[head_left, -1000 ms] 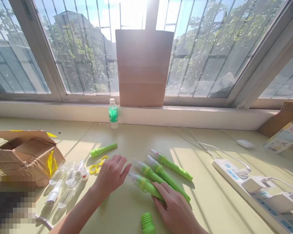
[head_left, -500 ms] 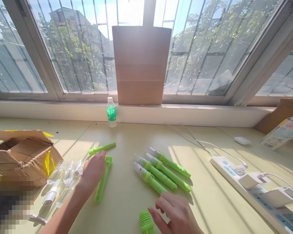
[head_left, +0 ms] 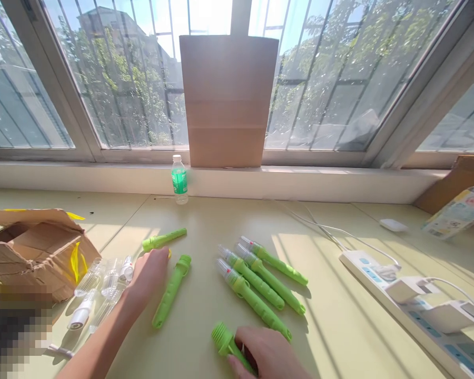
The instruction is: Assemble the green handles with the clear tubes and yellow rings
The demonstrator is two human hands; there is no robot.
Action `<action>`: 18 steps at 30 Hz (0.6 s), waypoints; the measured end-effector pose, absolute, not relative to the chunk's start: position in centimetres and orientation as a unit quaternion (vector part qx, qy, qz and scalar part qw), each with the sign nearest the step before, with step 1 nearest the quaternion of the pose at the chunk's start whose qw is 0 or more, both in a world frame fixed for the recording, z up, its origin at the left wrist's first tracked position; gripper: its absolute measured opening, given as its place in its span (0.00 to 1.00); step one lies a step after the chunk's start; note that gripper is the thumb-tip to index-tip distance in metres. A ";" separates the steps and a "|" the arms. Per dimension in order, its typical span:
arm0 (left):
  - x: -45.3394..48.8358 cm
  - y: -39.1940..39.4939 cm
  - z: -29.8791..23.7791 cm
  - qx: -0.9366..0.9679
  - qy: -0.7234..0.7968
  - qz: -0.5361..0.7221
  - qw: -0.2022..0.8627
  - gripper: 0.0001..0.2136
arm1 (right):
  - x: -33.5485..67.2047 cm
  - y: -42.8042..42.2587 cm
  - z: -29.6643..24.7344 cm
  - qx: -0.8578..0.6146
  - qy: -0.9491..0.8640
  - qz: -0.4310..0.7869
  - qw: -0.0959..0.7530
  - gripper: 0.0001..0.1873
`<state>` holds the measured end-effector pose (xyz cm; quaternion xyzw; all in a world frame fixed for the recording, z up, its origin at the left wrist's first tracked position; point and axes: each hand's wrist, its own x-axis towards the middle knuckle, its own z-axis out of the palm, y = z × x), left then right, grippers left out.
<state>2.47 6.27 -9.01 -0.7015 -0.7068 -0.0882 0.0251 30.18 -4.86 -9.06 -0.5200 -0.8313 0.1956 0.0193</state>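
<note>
My right hand (head_left: 265, 353) is closed round a green handle with a threaded end (head_left: 223, 339) at the near table edge. My left hand (head_left: 148, 273) rests knuckles up on the table, fingers curled over the yellow rings, whose edge (head_left: 169, 253) just shows; what the fingers hold I cannot make out. A loose green handle (head_left: 171, 290) lies right beside that hand. Another green handle (head_left: 164, 238) lies farther back. Three assembled green tools with clear tips (head_left: 256, 284) lie side by side in the middle.
Clear plastic tubes and caps (head_left: 102, 287) lie next to an open cardboard box (head_left: 35, 252) at left. A water bottle (head_left: 179, 179) and a brown board (head_left: 228, 100) stand by the window sill. A white power strip (head_left: 411, 300) with plugs and cables lies at right.
My right hand left the assembled tools, moved toward me and closed on the threaded green handle. My left hand slid left onto the yellow rings; a green handle now lies beside it.
</note>
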 end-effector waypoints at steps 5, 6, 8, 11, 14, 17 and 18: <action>3.9 6.1 -7.9 -0.713 -0.678 -0.171 0.055 0.11 | 30.6 -4.7 -9.4 -0.529 -0.820 0.201 0.089 0.07; 4.3 6.0 -7.6 -0.719 -0.662 -0.206 0.052 0.10 | 30.6 -4.7 -9.6 -0.525 -0.818 0.206 0.113 0.07; 5.2 5.4 -7.1 -0.733 -0.622 -0.275 0.016 0.07 | 30.8 -4.6 -10.1 -0.519 -0.813 0.207 0.164 0.06; 6.7 4.1 -6.5 -0.748 -0.549 -0.355 -0.116 0.05 | 30.9 -4.5 -10.6 -0.512 -0.798 0.183 0.261 0.05; 8.1 2.9 -6.1 -0.733 -0.512 -0.384 -0.229 0.04 | 31.0 -4.3 -10.5 -0.481 -0.802 0.178 0.307 0.03; 8.9 2.2 -6.1 -0.716 -0.500 -0.390 -0.293 0.06 | 31.2 -4.2 -10.1 -0.468 -0.809 0.180 0.306 0.02; 9.1 2.1 -6.1 -0.710 -0.499 -0.391 -0.307 0.06 | 31.3 -4.1 -10.0 -0.471 -0.808 0.177 0.308 0.02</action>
